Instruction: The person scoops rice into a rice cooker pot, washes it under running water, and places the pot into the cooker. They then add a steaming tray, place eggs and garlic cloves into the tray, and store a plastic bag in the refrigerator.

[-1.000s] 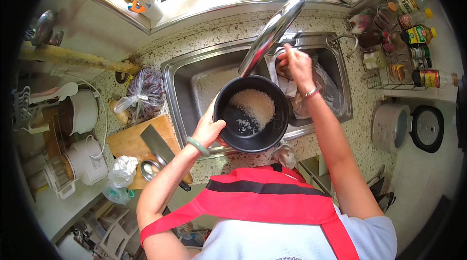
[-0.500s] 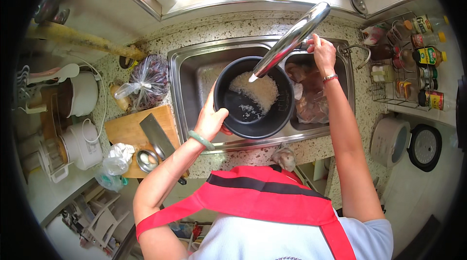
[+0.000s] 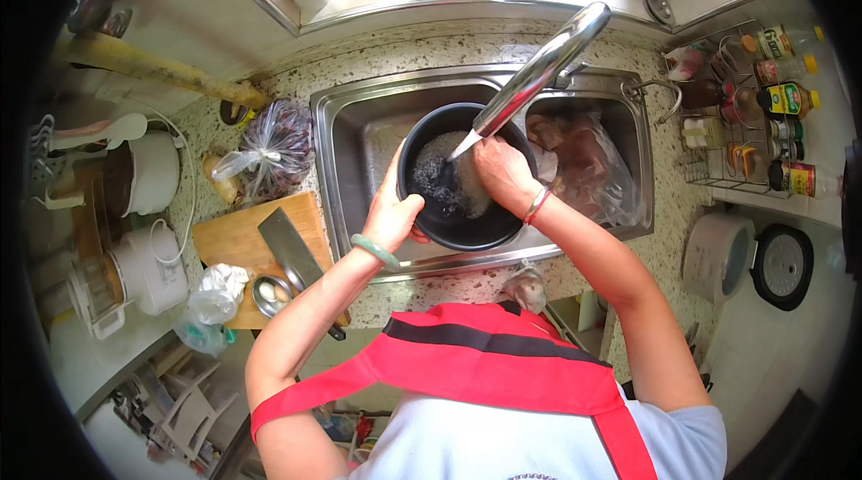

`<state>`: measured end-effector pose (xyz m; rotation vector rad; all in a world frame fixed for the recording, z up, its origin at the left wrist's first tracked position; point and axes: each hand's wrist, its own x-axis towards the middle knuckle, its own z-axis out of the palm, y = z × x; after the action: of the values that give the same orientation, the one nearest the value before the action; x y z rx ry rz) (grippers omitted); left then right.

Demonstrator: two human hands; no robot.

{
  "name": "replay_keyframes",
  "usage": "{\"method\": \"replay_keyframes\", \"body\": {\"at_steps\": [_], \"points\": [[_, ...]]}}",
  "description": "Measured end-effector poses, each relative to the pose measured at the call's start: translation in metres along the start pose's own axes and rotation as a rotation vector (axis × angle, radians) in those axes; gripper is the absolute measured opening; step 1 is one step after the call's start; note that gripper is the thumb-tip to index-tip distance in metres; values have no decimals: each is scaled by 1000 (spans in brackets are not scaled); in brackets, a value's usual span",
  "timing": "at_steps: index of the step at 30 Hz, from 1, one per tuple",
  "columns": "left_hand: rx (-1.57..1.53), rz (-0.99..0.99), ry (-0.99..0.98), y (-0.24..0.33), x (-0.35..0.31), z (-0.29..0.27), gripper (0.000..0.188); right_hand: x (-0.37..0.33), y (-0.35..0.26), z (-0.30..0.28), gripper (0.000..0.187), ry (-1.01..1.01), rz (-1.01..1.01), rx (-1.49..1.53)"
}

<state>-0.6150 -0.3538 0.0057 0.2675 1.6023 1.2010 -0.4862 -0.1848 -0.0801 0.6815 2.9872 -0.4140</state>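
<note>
Gripping the black pot [image 3: 462, 236] with the left hand [image 3: 392, 218], over the sink [image 3: 357, 134] under the faucet [image 3: 543, 71]. Holding the right hand [image 3: 507, 176] inside, fingers hidden, not seeing whether closed. Probably risking spilled rice [image 3: 470, 182] by overfilling or tilting.

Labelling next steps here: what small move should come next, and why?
Probably swirl the rice with the right hand: that hand reaches over the rim of the pot, water ripples in it under the tap, and the left hand grips its side.
</note>
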Motion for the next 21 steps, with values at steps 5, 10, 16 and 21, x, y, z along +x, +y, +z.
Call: {"method": "replay_keyframes", "body": {"at_steps": [5,10,16,21], "points": [[-21,20,-9,-8,4,0,86,-7,-26,6,30,-344,241,271],[-13,23,-24,-16,8,-8,86,-9,-44,-8,31,-202,-122,666],[-15,59,-47,1,3,-6,86,18,8,5,27,-94,-85,238],[-67,38,-7,-7,7,-7,86,-18,-22,5,29,-230,-78,482]]}}
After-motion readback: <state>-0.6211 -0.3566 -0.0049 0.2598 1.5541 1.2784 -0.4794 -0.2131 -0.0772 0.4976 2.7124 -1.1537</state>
